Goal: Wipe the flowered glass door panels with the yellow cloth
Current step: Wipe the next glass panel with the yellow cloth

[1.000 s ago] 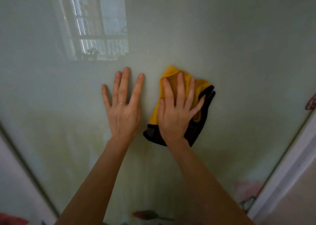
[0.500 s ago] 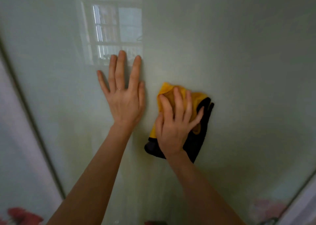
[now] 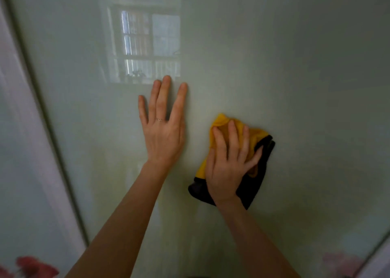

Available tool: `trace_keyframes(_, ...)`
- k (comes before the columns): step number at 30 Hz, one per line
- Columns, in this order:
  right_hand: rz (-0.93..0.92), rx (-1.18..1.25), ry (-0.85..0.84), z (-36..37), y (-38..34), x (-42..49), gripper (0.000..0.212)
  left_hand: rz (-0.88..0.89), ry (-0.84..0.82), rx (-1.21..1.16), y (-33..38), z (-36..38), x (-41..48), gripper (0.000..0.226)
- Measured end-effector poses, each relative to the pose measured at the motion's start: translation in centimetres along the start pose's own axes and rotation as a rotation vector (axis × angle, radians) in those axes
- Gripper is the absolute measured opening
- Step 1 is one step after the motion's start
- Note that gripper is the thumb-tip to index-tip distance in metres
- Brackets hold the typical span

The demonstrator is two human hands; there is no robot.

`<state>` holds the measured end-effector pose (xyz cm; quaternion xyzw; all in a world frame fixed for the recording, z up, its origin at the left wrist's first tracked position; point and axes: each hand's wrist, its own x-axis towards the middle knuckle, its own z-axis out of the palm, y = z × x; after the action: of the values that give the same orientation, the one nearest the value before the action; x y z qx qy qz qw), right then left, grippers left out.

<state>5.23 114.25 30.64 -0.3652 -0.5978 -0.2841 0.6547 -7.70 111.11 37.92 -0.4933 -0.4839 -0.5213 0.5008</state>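
Observation:
A pale green glass door panel point(image 3: 295, 77) fills the view. My right hand point(image 3: 229, 163) presses a yellow cloth point(image 3: 219, 122) with a dark underside flat against the glass, fingers spread over it. My left hand point(image 3: 163, 128) lies flat on the glass to the left of the cloth, fingers apart, a thin ring on one finger, holding nothing. Red flowers point(image 3: 35, 267) are printed at the lower left of the neighbouring panel, and a faint pink flower point(image 3: 339, 263) shows at the lower right.
A dark vertical frame strip point(image 3: 50, 130) separates this panel from the one on the left. A window reflection point(image 3: 145, 43) shows on the glass above my left hand. A white door frame edge point(image 3: 379, 256) sits at the lower right corner.
The view has shifted left across the panel. My right hand with the cloth has slid down and right relative to my left hand, which stays flat on the glass.

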Motion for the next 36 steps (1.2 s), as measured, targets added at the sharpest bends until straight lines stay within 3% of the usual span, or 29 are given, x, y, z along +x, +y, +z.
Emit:
trace_keyframes(4,-0.359,0.109,-0.159,-0.4,0.2,-4.6,0.032,-0.013,-0.003,-0.018,-0.1,-0.1,-0.2,0.063)
trace_keyframes(8,-0.502,0.099,-0.301,-2.3,4.5,-8.0,0.048,-0.003,0.016,-0.004,-0.1,0.0,-0.2,0.069)
trace_keyframes(10,-0.458,0.069,-0.284,-3.1,6.0,-6.9,0.047,-0.005,0.021,0.002,-0.1,0.0,-0.2,0.069)
trace_keyframes(16,-0.041,-0.019,-0.004,-1.0,2.8,2.2,0.041,-0.006,0.024,0.037,0.0,0.2,-0.1,0.065)
trace_keyframes(20,-0.204,0.074,-0.07,-0.3,-0.3,0.9,0.041,-0.004,0.004,0.027,0.0,0.2,-0.1,0.046)
trace_keyframes(23,-0.366,0.12,-0.192,-1.3,1.5,-2.9,0.039,-0.005,0.01,0.017,0.0,0.3,-0.2,0.053)
trace_keyframes(26,-0.408,0.083,-0.259,-2.6,5.1,-4.9,0.043,-0.004,0.029,0.022,-0.1,0.3,-0.3,0.063)
trace_keyframes(29,-0.312,0.031,-0.216,-3.2,7.5,-3.3,0.04,0.0,0.045,0.025,-0.1,0.4,-0.2,0.065)
trace_keyframes(33,0.043,-0.036,-0.003,-1.6,5.3,3.0,0.042,-0.005,0.04,0.043,0.0,0.4,-0.3,0.067)
trace_keyframes(36,0.014,-0.015,0.01,-0.5,1.6,5.0,0.043,0.004,0.018,0.047,0.0,0.3,-0.2,0.058)
